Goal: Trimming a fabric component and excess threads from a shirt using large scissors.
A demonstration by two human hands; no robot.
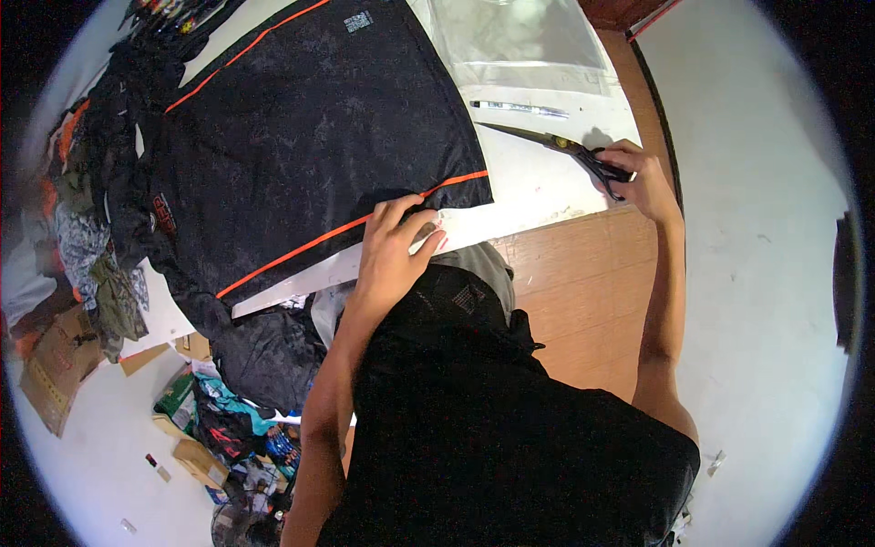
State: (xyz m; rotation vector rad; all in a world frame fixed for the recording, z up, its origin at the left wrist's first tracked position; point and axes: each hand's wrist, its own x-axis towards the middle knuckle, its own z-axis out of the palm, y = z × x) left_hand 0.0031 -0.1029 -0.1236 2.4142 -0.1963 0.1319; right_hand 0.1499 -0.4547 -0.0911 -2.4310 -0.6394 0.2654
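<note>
A black garment with orange piping along its sides lies spread flat over the white table. Resting at its near edge, by the orange strip and the lower right corner, is my left hand, fingers apart, fingertips on the cloth and the table edge. At the table's right end my right hand has its fingers round the handles of black scissors. The blades lie low over the table and point left toward the garment. Just beyond them lies a slim clear marker pen.
A clear plastic bag with white contents lies at the table's far side. Piled clothes hang over the left end. Below, cardboard boxes and more bagged clothing stand on the floor. A white wall rises at the right.
</note>
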